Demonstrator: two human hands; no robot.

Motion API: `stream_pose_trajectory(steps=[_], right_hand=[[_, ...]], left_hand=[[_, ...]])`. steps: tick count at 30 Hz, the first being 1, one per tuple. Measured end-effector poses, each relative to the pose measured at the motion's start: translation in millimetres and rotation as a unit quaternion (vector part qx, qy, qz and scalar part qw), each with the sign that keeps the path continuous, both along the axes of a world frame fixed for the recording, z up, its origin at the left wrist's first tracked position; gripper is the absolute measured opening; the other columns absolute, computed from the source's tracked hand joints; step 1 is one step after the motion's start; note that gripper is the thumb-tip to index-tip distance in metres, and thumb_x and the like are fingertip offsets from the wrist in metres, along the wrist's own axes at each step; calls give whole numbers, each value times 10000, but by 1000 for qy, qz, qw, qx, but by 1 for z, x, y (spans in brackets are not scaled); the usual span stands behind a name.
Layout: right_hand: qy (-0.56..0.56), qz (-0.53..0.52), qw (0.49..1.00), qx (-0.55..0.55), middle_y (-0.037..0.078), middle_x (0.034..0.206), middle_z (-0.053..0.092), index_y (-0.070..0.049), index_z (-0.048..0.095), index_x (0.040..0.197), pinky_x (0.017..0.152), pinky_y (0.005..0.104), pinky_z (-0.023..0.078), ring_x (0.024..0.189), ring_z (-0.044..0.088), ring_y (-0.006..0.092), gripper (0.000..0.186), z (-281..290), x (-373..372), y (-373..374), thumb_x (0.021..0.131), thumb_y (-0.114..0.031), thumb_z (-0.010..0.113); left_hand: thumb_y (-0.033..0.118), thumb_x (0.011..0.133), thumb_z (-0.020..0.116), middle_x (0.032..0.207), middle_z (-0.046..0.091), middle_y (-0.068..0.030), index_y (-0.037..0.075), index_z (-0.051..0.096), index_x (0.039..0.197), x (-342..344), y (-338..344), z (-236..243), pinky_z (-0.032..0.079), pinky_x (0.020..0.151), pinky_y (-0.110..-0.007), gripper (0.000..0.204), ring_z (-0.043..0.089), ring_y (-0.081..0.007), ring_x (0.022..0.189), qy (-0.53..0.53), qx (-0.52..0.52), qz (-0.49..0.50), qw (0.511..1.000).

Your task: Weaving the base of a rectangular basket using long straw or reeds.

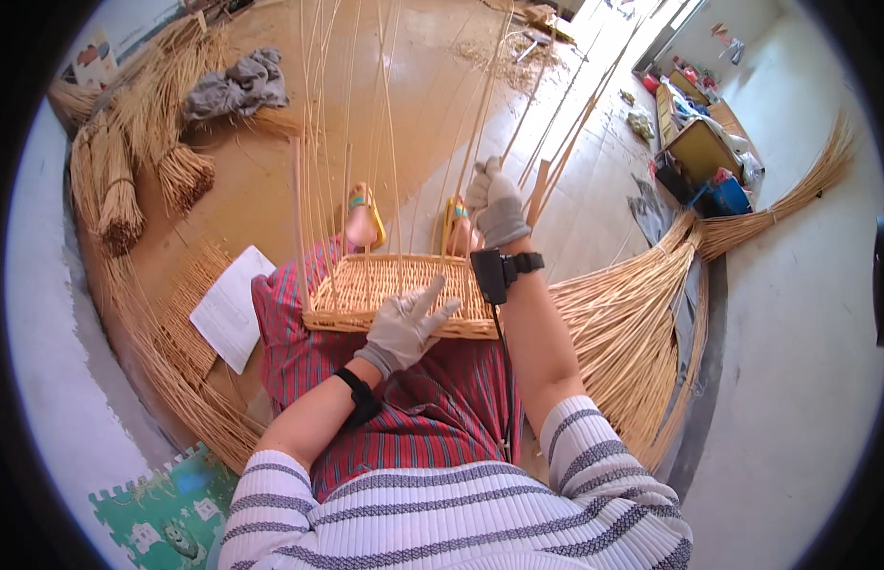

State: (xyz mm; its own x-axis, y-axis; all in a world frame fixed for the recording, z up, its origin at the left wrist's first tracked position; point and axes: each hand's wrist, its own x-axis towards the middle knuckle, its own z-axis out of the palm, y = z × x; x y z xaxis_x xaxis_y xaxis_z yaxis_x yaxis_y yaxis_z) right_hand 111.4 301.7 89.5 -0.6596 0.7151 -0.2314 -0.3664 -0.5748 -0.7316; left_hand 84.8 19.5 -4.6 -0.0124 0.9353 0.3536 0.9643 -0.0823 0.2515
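Observation:
A shallow rectangular basket base (404,269), woven from tan rods, rests across my lap, with several long thin rods standing up from it. My left hand (404,331), in a pale glove, lies at the basket's near edge with its fingers apart. It covers part of that edge. Raised above the basket's right side, my right hand (496,198) is also gloved, and its fingers are closed on a thin upright rod (528,109). Thicker corner posts rise at the left (297,218) and the right (538,193).
A large bundle of loose rods (623,328) spreads at my right. More tied bundles (119,204) lie at the far left, under a grey cloth (240,85). A white sheet (233,309) and a green foam mat (166,513) are at left. Far right stands a cluttered wooden cabinet (699,147).

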Motion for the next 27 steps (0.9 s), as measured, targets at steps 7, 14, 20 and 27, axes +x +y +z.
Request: stream_pose_trajectory(steps=[7,14,20,27], right_hand=[[-176,-122,899,382,122,1206,574,-4,574,1317,808,324,565,954,645,212,353,3,22,-77,1084,-270,582],[-204,-56,903,374,130,1196,665,30,691,1158,903,329,559,1048,675,197,454,-74,75,-188,1117,-381,502],[-224,56,971,68,-43,588,514,-64,679,911,419,279,304,442,393,76,472,-100,39,-149,1094,-472,526],[-242,118,957,103,16,742,665,-48,686,1156,576,290,527,609,635,146,340,-92,40,-144,1093,-349,542]], left_hand=[[286,810,801,1343,580,-92,265,547,1483,-3,-16,11,493,994,-437,720,649,-256,1102,-67,-20,47,996],[256,885,678,1123,651,-78,129,661,1248,0,-15,6,449,982,-459,385,627,-272,1096,26,-100,-16,995],[203,857,656,1114,658,-78,122,653,1226,7,-13,-15,457,917,-447,379,638,-255,1062,19,-28,34,999],[195,885,653,1081,669,-63,97,641,1212,12,-6,-9,462,858,-435,342,654,-260,1028,34,-8,32,999]])
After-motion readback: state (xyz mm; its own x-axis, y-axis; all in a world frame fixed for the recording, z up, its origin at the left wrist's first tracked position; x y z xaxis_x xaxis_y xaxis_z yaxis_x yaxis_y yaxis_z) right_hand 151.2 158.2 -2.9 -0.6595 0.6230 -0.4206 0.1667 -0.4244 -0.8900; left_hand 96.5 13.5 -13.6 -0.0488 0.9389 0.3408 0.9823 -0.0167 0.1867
